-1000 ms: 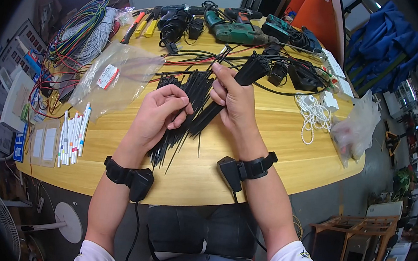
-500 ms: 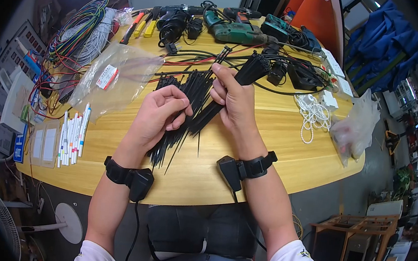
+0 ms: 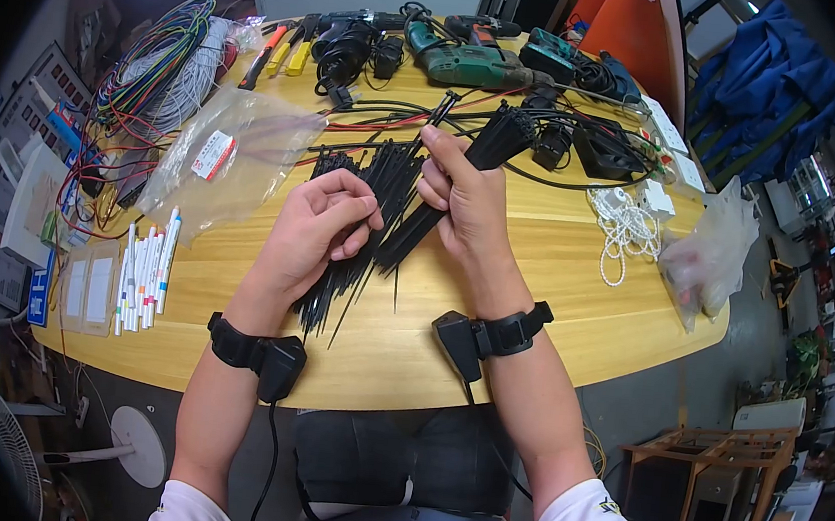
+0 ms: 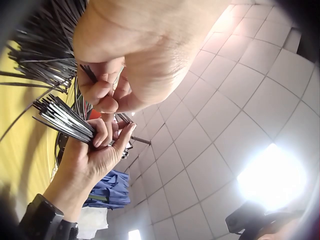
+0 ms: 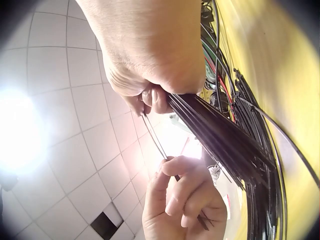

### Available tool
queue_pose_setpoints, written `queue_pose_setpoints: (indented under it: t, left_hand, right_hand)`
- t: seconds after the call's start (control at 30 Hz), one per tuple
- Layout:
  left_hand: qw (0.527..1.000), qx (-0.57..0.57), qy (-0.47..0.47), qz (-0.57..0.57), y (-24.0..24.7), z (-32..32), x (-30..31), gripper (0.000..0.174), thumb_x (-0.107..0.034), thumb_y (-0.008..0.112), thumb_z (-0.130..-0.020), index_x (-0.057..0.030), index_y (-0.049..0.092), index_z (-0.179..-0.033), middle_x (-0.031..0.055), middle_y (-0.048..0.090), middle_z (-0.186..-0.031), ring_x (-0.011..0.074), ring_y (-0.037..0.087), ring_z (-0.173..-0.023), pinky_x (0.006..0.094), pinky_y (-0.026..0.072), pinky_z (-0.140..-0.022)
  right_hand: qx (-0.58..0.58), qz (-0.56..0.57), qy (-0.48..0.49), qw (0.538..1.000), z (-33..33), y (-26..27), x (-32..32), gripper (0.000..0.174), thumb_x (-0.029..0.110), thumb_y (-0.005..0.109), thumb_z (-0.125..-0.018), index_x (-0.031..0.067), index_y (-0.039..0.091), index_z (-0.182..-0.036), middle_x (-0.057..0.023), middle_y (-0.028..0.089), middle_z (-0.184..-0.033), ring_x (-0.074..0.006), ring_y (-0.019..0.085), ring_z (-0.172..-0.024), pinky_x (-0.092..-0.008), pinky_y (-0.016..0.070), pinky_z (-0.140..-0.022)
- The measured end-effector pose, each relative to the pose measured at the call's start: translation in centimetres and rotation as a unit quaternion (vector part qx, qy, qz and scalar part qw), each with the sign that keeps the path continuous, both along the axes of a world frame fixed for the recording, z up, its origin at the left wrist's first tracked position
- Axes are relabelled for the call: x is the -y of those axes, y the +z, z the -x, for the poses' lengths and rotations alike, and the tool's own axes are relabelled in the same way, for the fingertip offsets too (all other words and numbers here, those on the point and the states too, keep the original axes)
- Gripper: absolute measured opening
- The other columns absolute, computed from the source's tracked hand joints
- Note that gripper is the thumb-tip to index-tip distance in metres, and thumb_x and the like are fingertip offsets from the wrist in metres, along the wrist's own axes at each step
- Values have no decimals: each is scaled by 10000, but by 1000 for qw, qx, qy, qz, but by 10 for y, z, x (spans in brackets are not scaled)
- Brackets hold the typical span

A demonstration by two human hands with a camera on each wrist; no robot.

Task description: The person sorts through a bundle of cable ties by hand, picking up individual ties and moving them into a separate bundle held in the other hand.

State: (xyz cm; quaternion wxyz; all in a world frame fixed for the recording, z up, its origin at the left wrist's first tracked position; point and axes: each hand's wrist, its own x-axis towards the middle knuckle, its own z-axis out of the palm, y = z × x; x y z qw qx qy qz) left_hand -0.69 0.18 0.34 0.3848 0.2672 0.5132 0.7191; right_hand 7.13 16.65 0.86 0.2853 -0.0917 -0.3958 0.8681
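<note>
In the head view my right hand [image 3: 473, 201] grips a thick bundle of black cable ties [image 3: 502, 138], heads up and tails slanting down to the left. Between that hand's thumb and forefinger a few separate cable ties [image 3: 441, 112] stick up. In the right wrist view their thin strips [image 5: 155, 137] run across to my left hand [image 5: 192, 197], whose fingers curl and pinch them, with tail ends [image 5: 204, 220] poking out below. Under and between the hands a loose pile of cable ties [image 3: 391, 173] lies on the wooden table [image 3: 450, 344], partly hidden by the left hand.
Behind the hands lie black cables [image 3: 372, 105] and a green drill [image 3: 476, 67]. To the left are a clear plastic bag [image 3: 269, 136], coiled wires [image 3: 160, 65] and several markers [image 3: 144, 279]. White beaded cord [image 3: 626, 235] and another plastic bag [image 3: 710, 254] sit on the right.
The few separate cable ties at the right fingertips have slid slightly down toward the person, and their heads now stand closer together. Both hands have barely moved.
</note>
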Motion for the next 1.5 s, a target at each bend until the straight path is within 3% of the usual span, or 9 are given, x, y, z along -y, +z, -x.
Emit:
queue_pose_setpoints:
  t: [0.4, 0.5, 0.9, 1.0, 1.2, 1.5]
  left_hand:
    - [1000, 10, -19, 22, 1, -3, 0, 104, -82, 627, -930, 6, 609, -982, 88, 651, -793, 106, 568, -560, 208, 431, -484]
    - [999, -5, 2, 37, -1, -2, 0, 121, -88, 646, -922, 15, 630, -984, 85, 656, -790, 108, 593, -584, 212, 456, -502]
    - [1000, -13, 8, 22, 1, -5, -1, 132, -72, 660, -910, 28, 646, -994, 93, 665, -794, 109, 608, -601, 210, 472, -515]
    - [1000, -11, -9, 28, 1, -5, -1, 130, -71, 659, -910, 29, 648, -991, 94, 666, -791, 112, 609, -594, 212, 474, -511]
    - [998, -6, -40, 49, 0, -6, -1, 131, -85, 659, -915, 29, 652, -977, 92, 667, -788, 114, 611, -577, 220, 476, -501]
    - [998, -19, -32, 52, -2, -7, -3, 132, -88, 655, -920, 35, 651, -968, 90, 666, -787, 117, 615, -581, 225, 481, -501]
  right_hand:
    - [-8, -8, -60, 998, 0, 3, 1, 103, 56, 717, -844, 29, 619, -827, 77, 413, -585, -19, 307, -440, -214, 236, -425]
    - [-9, -3, -31, 999, 0, 2, -2, 118, 76, 726, -851, 33, 620, -825, 81, 402, -582, -17, 306, -445, -212, 228, -423]
    - [15, 12, 40, 999, -1, 1, 6, 325, 268, 774, -856, -21, 635, -907, 73, 429, -620, -14, 302, -459, -204, 209, -417]
    - [23, -35, 58, 997, -2, -1, 8, 429, 365, 723, -887, -37, 608, -985, 56, 401, -648, -18, 298, -464, -196, 220, -414]
    - [62, 9, 44, 997, -1, 1, 8, 286, 256, 654, -930, 70, 536, -747, 55, 394, -592, -26, 298, -422, -199, 226, -394]
    - [23, 32, 78, 996, 0, -1, 5, 324, 245, 621, -936, 100, 493, -676, 61, 368, -536, -38, 312, -407, -212, 208, -387]
